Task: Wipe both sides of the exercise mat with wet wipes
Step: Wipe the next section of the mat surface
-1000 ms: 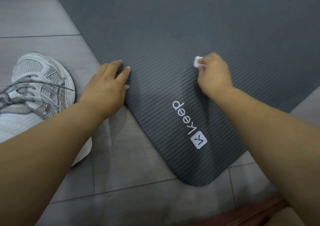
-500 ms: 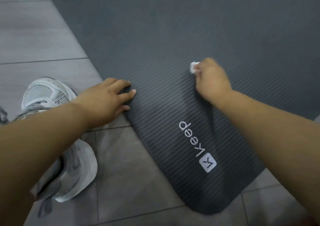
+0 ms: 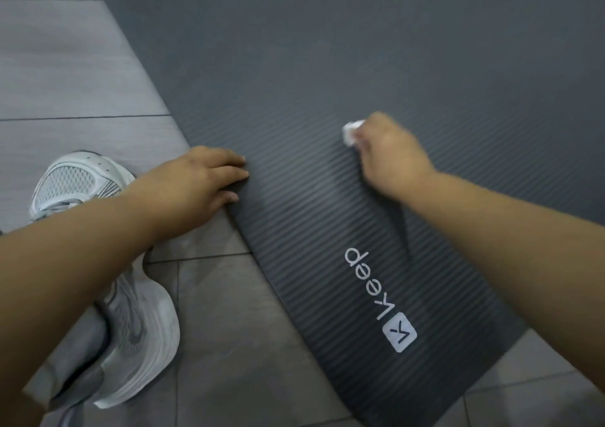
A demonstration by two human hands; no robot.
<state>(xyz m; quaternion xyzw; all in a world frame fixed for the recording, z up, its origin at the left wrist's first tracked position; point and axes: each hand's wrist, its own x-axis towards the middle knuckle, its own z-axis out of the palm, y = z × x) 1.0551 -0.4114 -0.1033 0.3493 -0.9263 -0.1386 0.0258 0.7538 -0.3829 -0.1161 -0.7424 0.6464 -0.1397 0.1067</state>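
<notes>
The right hand (image 3: 391, 159) pinched a wadded wet wipe (image 3: 351, 132) on the mat (image 3: 327, 66); the left hand (image 3: 193, 185) pressed its edge, fingers (image 3: 226, 163) flat. So small a wad could skip ribbed strips.

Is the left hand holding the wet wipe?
No, the right hand grips the wet wipe; the left hand rests on the mat.
</notes>
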